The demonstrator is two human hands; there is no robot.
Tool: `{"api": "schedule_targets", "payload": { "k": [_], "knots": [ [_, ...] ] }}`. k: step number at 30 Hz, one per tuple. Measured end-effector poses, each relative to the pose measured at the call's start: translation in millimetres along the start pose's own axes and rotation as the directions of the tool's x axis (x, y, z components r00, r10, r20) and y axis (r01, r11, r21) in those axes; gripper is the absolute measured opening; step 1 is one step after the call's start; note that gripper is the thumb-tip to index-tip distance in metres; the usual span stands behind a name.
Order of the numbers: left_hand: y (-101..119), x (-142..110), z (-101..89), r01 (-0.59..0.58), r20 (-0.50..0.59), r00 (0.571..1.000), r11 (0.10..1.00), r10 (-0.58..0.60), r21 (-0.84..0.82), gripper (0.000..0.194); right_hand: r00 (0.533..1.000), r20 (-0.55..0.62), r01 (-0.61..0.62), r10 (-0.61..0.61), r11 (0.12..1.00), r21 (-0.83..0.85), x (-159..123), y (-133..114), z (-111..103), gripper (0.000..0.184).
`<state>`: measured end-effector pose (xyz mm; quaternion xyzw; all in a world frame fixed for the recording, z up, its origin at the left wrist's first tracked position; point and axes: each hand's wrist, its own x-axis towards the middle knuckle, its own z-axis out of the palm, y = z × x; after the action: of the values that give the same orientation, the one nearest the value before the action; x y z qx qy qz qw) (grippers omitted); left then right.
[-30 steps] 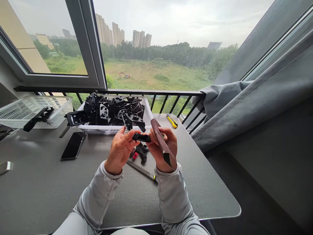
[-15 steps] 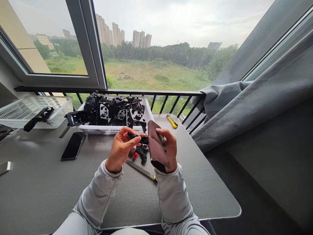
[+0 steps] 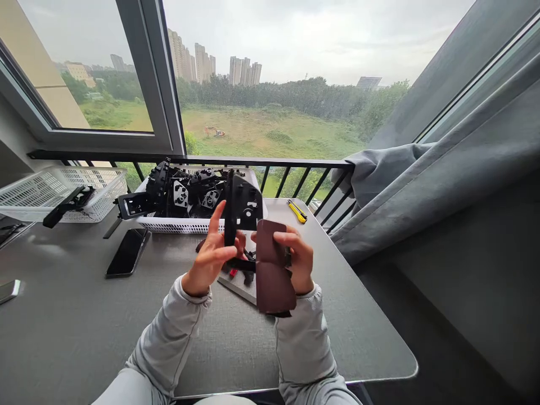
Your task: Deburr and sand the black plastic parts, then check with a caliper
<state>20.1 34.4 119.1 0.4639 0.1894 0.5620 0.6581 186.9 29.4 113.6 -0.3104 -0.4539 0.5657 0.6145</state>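
Observation:
My left hand (image 3: 210,256) grips the lower end of a black plastic part (image 3: 241,209), which stands upright and shows a broad face with round holes. My right hand (image 3: 298,261) holds a folded sheet of brown sandpaper (image 3: 272,274) just beside that part. Below my hands, a steel ruler (image 3: 236,289) lies on the dark grey table (image 3: 350,337), partly hidden. Small black pieces and a red item (image 3: 233,273) rest on it.
A white plastic basket (image 3: 185,224) full of black plastic parts stands behind my hands, against a black balcony railing (image 3: 304,163). A second basket (image 3: 63,194), a phone (image 3: 127,252) and a yellow utility knife (image 3: 297,211) are on the table. A grey curtain (image 3: 439,180) hangs right.
The black part has turned from lying flat between my hands to standing upright, showing its broad face. The sandpaper has moved lower and sits closer to my right hand.

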Motion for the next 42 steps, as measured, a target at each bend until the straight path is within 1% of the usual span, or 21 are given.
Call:
{"api": "schedule_targets", "payload": {
  "k": [2, 3, 5, 7, 8, 9, 11, 13, 15, 17, 20, 22, 24, 26, 29, 31, 33, 35, 39, 42],
  "knots": [
    [1.6, 2.8, 0.6, -0.035, -0.16, 0.987, 0.999, 0.028, -0.04, 0.102, 0.986, 0.108, -0.125, 0.124, 0.992, 0.002, -0.6, -6.7, 2.7, 0.016],
    [2.0, 4.8, 0.9, -0.057, -0.256, 0.966, 0.997, 0.044, -0.044, 0.098, 0.968, 0.172, -0.185, 0.184, 0.983, -0.01, -0.4, -9.9, 4.4, 0.016],
    [2.2, 8.9, 1.3, -0.092, -0.421, 0.905, 0.995, 0.068, -0.037, 0.084, 0.924, 0.263, -0.272, 0.277, 0.961, -0.059, 0.5, -14.1, 7.5, 0.015],
    [1.7, 11.4, 1.5, -0.119, -0.515, 0.851, 0.993, 0.098, -0.008, 0.067, 0.892, 0.308, -0.306, 0.329, 0.944, -0.122, 2.0, -14.9, 9.5, 0.014],
    [1.2, 11.8, 1.5, -0.125, -0.537, 0.836, 0.992, 0.115, 0.017, 0.062, 0.878, 0.328, -0.315, 0.349, 0.937, -0.154, 3.0, -14.4, 9.7, 0.015],
    [0.6, 11.8, 1.5, -0.128, -0.543, 0.829, 0.991, 0.134, 0.049, 0.058, 0.86, 0.352, -0.32, 0.368, 0.928, -0.189, 4.1, -13.7, 9.4, 0.016],
    [-1.2, 10.5, 1.4, -0.134, -0.526, 0.832, 0.984, 0.178, 0.121, 0.054, 0.828, 0.396, -0.321, 0.398, 0.914, -0.247, 6.3, -12.8, 7.7, 0.019],
    [-3.6, 8.9, 1.3, -0.161, -0.506, 0.828, 0.967, 0.241, 0.197, 0.053, 0.817, 0.411, -0.319, 0.405, 0.91, -0.264, 7.6, -13.6, 5.1, 0.021],
    [-6.0, 7.5, 1.2, -0.185, -0.501, 0.81, 0.944, 0.304, 0.272, 0.056, 0.835, 0.397, -0.303, 0.38, 0.921, -0.244, 7.9, -15.9, 2.1, 0.022],
    [-7.6, 6.5, 1.4, -0.174, -0.505, 0.8, 0.93, 0.325, 0.323, 0.061, 0.877, 0.361, -0.257, 0.316, 0.945, -0.203, 7.2, -18.6, -0.7, 0.021],
    [-8.1, 5.6, 1.6, -0.136, -0.503, 0.811, 0.933, 0.299, 0.334, 0.067, 0.943, 0.274, -0.158, 0.191, 0.978, -0.138, 5.4, -21.2, -3.5, 0.018],
    [-8.1, 5.2, 0.8, -0.121, -0.494, 0.822, 0.934, 0.284, 0.336, 0.067, 0.964, 0.227, -0.109, 0.135, 0.986, -0.125, 4.0, -21.5, -3.4, 0.018],
    [-9.1, 5.1, -1.2, -0.097, -0.474, 0.838, 0.927, 0.272, 0.361, 0.061, 0.972, 0.205, -0.083, 0.11, 0.987, -0.135, 2.4, -21.0, -2.0, 0.02],
    [-11.2, 5.2, -4.1, -0.075, -0.447, 0.852, 0.908, 0.273, 0.412, 0.05, 0.976, 0.19, -0.071, 0.102, 0.984, -0.16, 0.4, -20.6, 0.0, 0.023],
    [-15.2, 5.6, -8.3, -0.054, -0.428, 0.858, 0.88, 0.283, 0.472, 0.034, 0.974, 0.196, -0.076, 0.115, 0.978, -0.196, -2.8, -21.4, 2.3, 0.029],
    [-16.7, 5.8, -9.5, -0.028, -0.451, 0.841, 0.856, 0.299, 0.516, 0.032, 0.969, 0.209, -0.087, 0.134, 0.972, -0.217, -4.5, -22.6, 3.5, 0.03],
    [-16.7, 6.0, -9.0, -0.01, -0.471, 0.814, 0.819, 0.34, 0.573, 0.034, 0.969, 0.208, -0.085, 0.136, 0.968, -0.234, -5.5, -23.3, 5.4, 0.03],
    [-15.4, 6.2, -7.2, -0.005, -0.466, 0.806, 0.79, 0.366, 0.613, 0.037, 0.975, 0.19, -0.063, 0.113, 0.966, -0.252, -6.0, -23.5, 8.2, 0.03],
    [-12.6, 5.5, -3.2, -0.014, -0.423, 0.836, 0.784, 0.35, 0.621, 0.035, 0.987, 0.156, 0.014, 0.036, 0.952, -0.307, -8.4, -25.1, 14.8, 0.033],
    [-12.5, 3.8, -1.4, -0.023, -0.384, 0.869, 0.799, 0.313, 0.601, 0.033, 0.982, 0.187, 0.032, 0.034, 0.939, -0.341, -11.6, -28.8, 19.2, 0.037]
  ]
}}
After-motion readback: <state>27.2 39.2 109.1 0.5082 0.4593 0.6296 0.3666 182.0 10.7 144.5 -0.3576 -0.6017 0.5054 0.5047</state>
